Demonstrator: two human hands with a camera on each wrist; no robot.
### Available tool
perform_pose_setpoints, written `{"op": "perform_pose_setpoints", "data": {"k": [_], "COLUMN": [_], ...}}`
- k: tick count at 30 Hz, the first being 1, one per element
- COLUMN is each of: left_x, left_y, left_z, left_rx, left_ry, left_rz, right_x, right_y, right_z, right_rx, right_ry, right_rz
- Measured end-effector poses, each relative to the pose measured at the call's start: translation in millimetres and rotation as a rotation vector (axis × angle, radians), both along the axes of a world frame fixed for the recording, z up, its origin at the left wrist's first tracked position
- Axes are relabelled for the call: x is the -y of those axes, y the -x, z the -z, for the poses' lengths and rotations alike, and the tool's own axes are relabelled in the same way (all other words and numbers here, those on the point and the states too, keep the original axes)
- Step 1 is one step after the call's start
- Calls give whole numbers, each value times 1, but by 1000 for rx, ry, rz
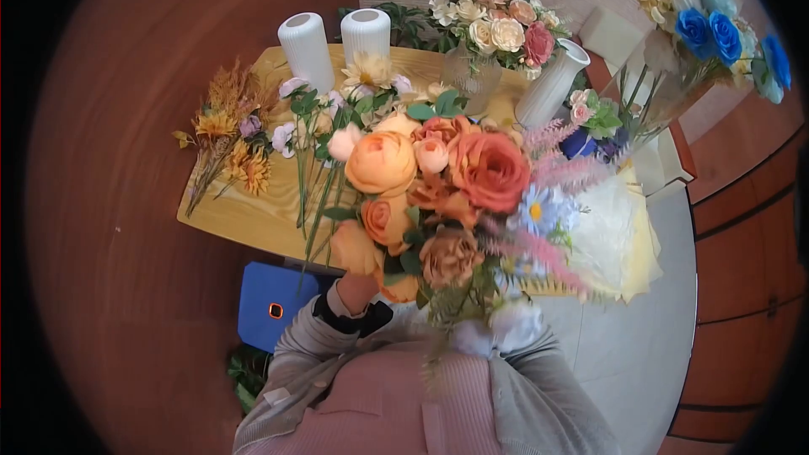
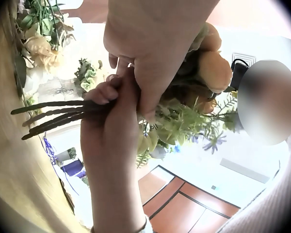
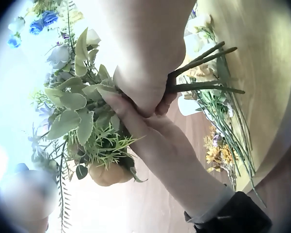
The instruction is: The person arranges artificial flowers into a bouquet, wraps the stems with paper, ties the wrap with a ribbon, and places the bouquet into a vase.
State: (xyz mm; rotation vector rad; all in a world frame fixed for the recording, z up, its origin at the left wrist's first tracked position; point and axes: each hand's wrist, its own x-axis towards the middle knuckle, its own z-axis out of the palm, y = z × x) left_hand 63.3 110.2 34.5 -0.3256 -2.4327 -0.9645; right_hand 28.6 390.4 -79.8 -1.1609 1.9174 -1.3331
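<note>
I hold a bouquet (image 1: 438, 194) of orange and peach roses with pink sprigs and a blue daisy upright over the table's front edge. My left hand (image 1: 354, 289), a black watch on its wrist, grips the bundle from below. In the left wrist view the left hand (image 2: 150, 53) wraps the dark green stems (image 2: 53, 114), and the right hand (image 2: 109, 131) clasps them just beside it. The right wrist view shows the right hand (image 3: 145, 63) curled round the stems (image 3: 203, 73), with the left hand (image 3: 150, 131) against it under the leaves. In the head view the blooms hide the right hand.
On the wooden table (image 1: 244, 219) lie loose yellow flowers (image 1: 227, 143) and cut stems (image 1: 312, 143). White ribbed vases (image 1: 306, 50) stand at the back beside a filled glass vase (image 1: 497, 29). Blue roses (image 1: 708, 29) stand far right. Pale wrapping paper (image 1: 619, 236) lies right, and a blue case (image 1: 274, 303) sits below.
</note>
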Motion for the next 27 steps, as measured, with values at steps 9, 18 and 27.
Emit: {"op": "perform_pose_setpoints", "data": {"k": [9, 18, 27], "left_x": [6, -5, 5], "left_y": [9, 10, 0], "left_z": [-1, 4, 19], "left_rx": [-75, -72, -50], "left_ry": [-13, -90, -189], "left_rz": [36, 45, 70], "right_x": [76, 12, 36], "right_y": [97, -14, -16], "right_z": [-59, -39, -61], "right_rx": [-42, -55, -43], "right_ry": [19, 49, 52], "right_rz": [266, 429, 611]}}
